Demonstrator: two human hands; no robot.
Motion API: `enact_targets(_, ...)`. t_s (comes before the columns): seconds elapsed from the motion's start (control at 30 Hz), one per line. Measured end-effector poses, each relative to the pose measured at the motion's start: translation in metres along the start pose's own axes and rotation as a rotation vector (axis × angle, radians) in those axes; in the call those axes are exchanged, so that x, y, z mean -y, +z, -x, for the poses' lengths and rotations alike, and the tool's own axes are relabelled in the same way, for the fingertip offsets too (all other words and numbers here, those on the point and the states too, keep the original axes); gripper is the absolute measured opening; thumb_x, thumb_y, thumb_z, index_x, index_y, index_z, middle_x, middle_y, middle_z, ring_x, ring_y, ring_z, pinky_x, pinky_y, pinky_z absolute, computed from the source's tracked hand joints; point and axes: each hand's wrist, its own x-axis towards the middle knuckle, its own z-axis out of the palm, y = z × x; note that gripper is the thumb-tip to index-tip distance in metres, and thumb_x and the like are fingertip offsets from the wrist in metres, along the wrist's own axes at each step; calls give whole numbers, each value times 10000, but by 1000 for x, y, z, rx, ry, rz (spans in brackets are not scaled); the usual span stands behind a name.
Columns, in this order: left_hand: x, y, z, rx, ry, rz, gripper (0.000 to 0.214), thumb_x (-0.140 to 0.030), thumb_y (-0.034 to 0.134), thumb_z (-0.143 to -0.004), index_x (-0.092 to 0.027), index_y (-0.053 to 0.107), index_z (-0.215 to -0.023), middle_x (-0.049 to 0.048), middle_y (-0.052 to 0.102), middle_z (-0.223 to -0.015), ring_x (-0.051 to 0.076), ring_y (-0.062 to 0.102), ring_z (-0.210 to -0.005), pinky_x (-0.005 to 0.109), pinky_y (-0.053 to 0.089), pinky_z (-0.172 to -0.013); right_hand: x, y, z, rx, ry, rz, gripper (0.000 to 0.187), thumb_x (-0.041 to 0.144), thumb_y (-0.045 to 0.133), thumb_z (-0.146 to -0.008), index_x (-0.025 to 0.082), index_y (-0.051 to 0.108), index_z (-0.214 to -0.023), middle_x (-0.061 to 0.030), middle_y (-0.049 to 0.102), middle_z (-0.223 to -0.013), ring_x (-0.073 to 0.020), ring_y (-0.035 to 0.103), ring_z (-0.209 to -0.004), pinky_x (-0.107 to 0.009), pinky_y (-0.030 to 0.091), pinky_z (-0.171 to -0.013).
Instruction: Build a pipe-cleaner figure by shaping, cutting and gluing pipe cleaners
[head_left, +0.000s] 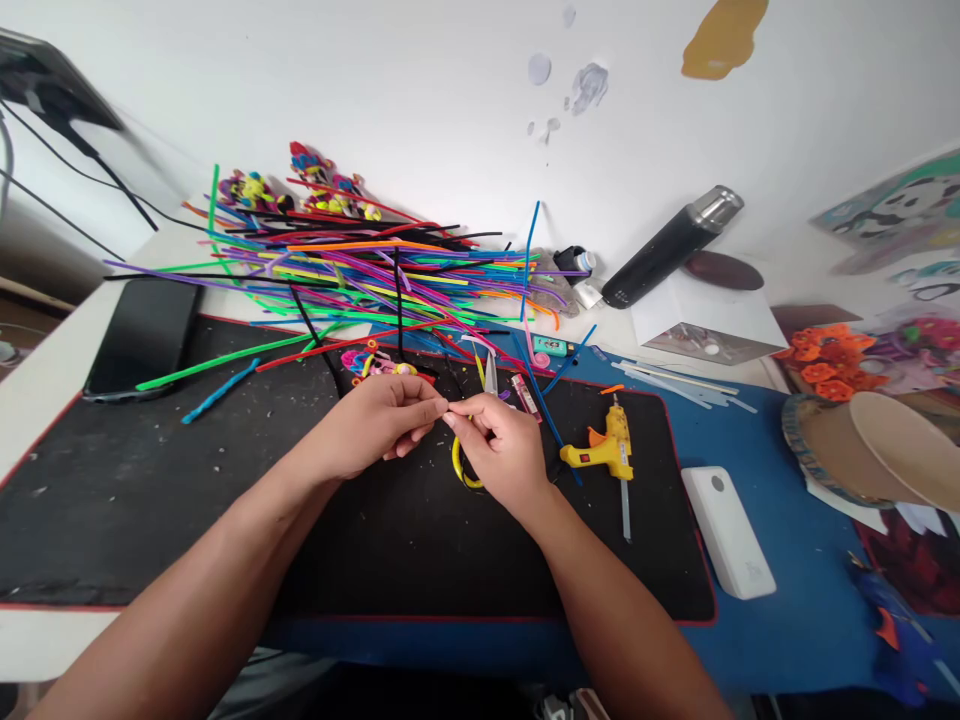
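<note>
My left hand [386, 425] and my right hand [506, 450] meet over the black mat [165, 500], thumbs and fingertips pinched together. Whatever sits between the fingertips is too small or hidden to make out. Partly under my right hand lies a pair of scissors [491, 375], with a yellow handle showing between my hands. Just beyond my left hand is a small colourful pipe-cleaner figure [375, 362]. A big heap of multicoloured pipe cleaners [360, 270] spreads along the back, some reaching onto the mat.
A yellow glue gun [616, 445] lies right of my hands, near white glue sticks [675, 383] and a white power bank [727, 530]. A phone [142, 335] is at left. At the back right, a black flask [664, 255] leans over a white box [705, 325].
</note>
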Motion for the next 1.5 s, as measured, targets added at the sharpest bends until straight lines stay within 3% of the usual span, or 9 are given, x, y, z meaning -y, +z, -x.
enact_targets(0.13,1,1,-1,-23,27,20,362,-477,787,-829,-195,597,-702,-55,526,-554,74,446,-418,167,315,-362,-1,2,-1,-11,66,-124,139,349,696,-988,216,729,-962,81,460,-565,-104,416,-487,-255,369,-533)
enact_targets(0.3,0,4,-1,-87,114,-16,345,-503,757,-862,-193,632,-776,-56,549,-546,84,480,-425,165,345,-367,-2,-3,-1,75,229,-373,261,468,677,-1011,226,702,-1104,71,543,-585,-114,496,-468,-250,396,-490)
enact_targets(0.43,1,5,-2,-112,156,-59,358,-520,734,-891,-192,631,-794,-51,568,-551,85,494,-431,164,357,-373,0,-9,0,78,324,-498,324,533,656,-1012,211,693,-1024,64,572,-570,-95,475,-418,-232,363,-433)
enact_targets(0.9,5,8,-1,-74,207,-171,373,-549,682,-951,-184,678,-871,-33,605,-616,98,555,-488,168,414,-411,1,-8,-1,85,386,-546,341,545,732,-936,213,651,-937,90,540,-516,-85,462,-383,-210,350,-405)
enact_targets(1.1,2,10,-1,-100,352,-112,442,-507,809,-859,-183,719,-1146,11,719,-817,128,632,-599,235,559,-549,4,-10,-3,77,432,-657,374,559,778,-891,217,629,-860,106,488,-480,-79,433,-349,-211,301,-377)
enact_targets(1.3,9,12,-1,-148,447,-249,241,-424,778,-910,-198,769,-994,49,763,-923,162,677,-721,250,584,-623,7,-10,-2,85,463,-702,395,574,795,-869,218,629,-834,110,470,-466,-77,420,-343,-209,279,-366)
enact_targets(1.5,16,9,-3,-170,449,-324,236,-434,758,-939,-206,781,-995,38,764,-898,158,687,-686,255,576,-627,7,-11,-2,93,476,-683,364,542,780,-884,212,634,-841,106,492,-456,-70,406,-337,-203,275,-367)
